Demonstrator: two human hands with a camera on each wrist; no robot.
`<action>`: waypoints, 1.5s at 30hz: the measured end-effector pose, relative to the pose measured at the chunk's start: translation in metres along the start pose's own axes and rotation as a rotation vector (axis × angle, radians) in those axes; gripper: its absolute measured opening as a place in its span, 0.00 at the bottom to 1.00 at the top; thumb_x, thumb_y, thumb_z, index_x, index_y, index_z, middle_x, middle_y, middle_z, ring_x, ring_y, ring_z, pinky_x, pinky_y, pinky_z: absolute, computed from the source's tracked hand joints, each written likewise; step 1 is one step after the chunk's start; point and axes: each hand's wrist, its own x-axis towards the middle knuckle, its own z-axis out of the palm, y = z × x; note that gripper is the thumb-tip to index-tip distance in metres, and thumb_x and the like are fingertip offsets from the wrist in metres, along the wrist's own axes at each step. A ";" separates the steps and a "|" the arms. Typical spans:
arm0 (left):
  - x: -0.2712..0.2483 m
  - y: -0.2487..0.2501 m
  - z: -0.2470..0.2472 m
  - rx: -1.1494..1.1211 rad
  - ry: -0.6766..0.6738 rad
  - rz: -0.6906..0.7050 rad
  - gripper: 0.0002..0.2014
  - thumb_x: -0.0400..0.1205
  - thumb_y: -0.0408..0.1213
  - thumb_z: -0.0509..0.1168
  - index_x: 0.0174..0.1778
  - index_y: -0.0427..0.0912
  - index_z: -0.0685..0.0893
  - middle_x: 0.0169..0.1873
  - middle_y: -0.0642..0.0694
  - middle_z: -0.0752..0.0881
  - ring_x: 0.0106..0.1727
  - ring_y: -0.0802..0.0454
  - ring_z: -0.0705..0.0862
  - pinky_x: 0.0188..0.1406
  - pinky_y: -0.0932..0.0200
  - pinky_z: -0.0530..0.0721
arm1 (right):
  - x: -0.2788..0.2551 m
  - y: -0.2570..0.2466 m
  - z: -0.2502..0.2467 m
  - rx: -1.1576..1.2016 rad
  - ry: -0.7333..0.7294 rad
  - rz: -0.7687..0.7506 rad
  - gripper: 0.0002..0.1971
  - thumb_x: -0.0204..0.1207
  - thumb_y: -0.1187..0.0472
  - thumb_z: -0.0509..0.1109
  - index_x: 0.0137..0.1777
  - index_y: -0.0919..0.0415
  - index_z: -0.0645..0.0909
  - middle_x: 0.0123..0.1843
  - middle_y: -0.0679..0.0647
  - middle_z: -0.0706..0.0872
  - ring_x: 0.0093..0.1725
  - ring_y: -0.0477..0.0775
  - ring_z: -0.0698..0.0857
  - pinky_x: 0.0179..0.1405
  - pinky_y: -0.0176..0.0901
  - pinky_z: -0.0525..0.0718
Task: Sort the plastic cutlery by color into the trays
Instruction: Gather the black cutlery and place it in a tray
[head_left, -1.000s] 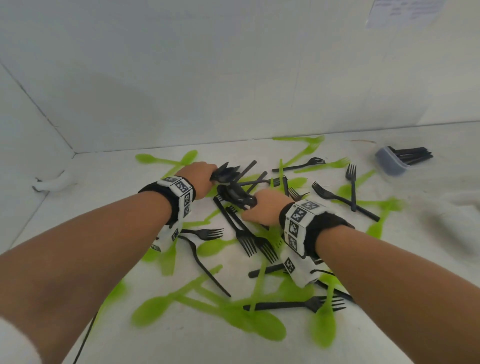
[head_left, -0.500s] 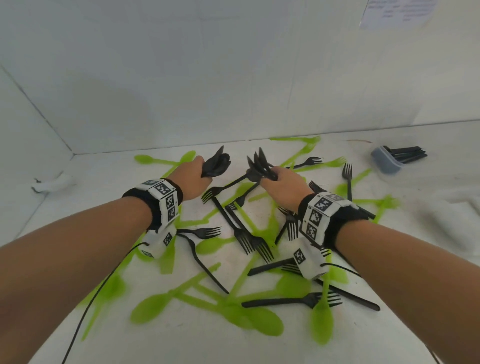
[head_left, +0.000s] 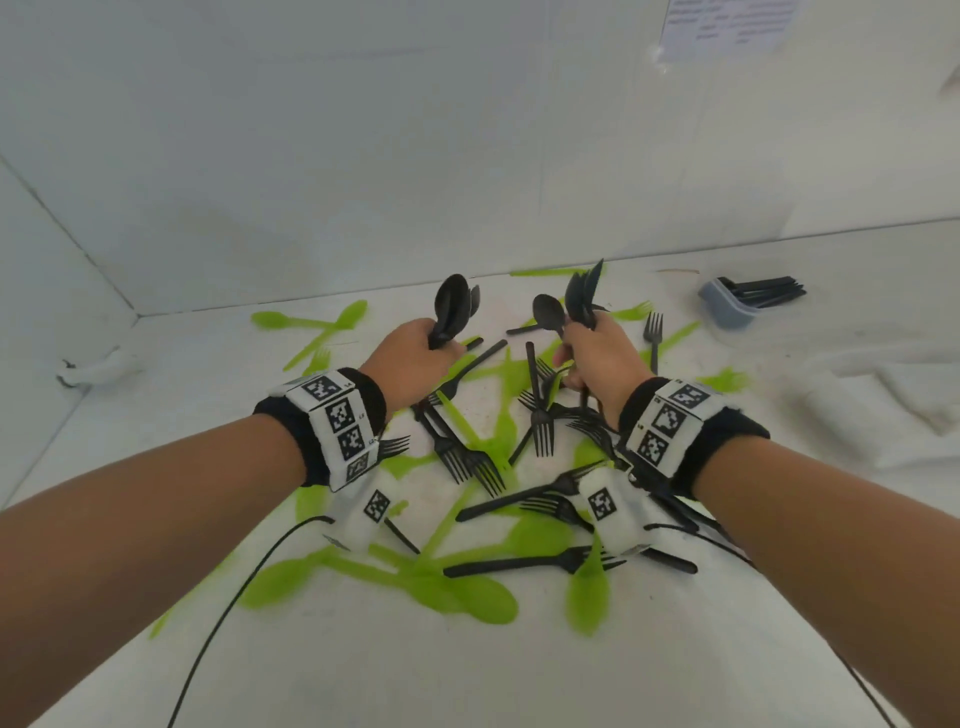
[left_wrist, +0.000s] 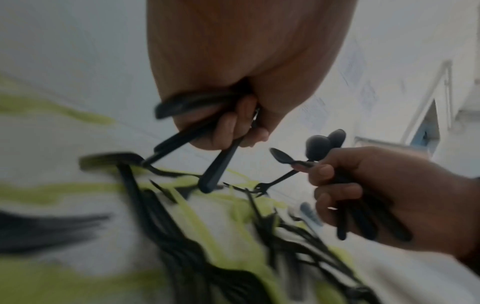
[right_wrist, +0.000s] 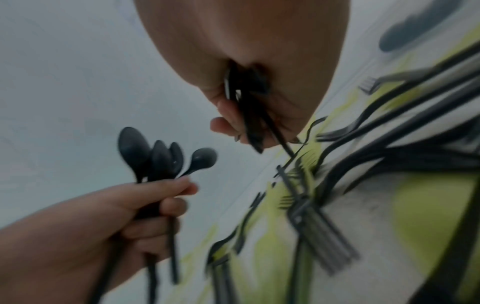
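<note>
both hands hold black spoons: left hand a bunch, right hand another. the grey tray with black cutlery is at 2 o'clock. better join the bunches, handles aligned, then lay them in together.

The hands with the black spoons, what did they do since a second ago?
Both hands rose off the pile. The left hand lifted its black spoons upright, and the right hand lifted its own bunch of black spoons too, bowls pointing up. The green cutlery and black forks stayed scattered on the table, and the grey tray of black pieces did not move.
</note>
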 end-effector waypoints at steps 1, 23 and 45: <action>-0.003 0.006 0.007 -0.090 -0.015 -0.016 0.10 0.87 0.43 0.65 0.46 0.41 0.83 0.34 0.47 0.83 0.34 0.49 0.79 0.38 0.55 0.77 | -0.006 -0.002 0.004 0.075 -0.011 0.014 0.11 0.87 0.60 0.59 0.66 0.59 0.74 0.31 0.54 0.80 0.20 0.48 0.70 0.23 0.42 0.72; -0.057 0.021 0.034 -0.303 0.167 -0.234 0.08 0.87 0.36 0.63 0.49 0.37 0.85 0.27 0.47 0.77 0.22 0.55 0.69 0.21 0.62 0.66 | -0.019 0.017 -0.023 -0.248 -0.035 -0.035 0.12 0.86 0.57 0.63 0.63 0.60 0.82 0.40 0.52 0.81 0.38 0.55 0.81 0.42 0.50 0.84; -0.038 -0.023 -0.010 -0.118 0.069 -0.052 0.07 0.88 0.39 0.64 0.50 0.44 0.87 0.30 0.47 0.90 0.29 0.54 0.81 0.31 0.59 0.75 | -0.019 0.007 0.013 -0.859 -0.125 -0.182 0.13 0.81 0.53 0.66 0.37 0.57 0.79 0.34 0.53 0.83 0.34 0.53 0.82 0.28 0.41 0.73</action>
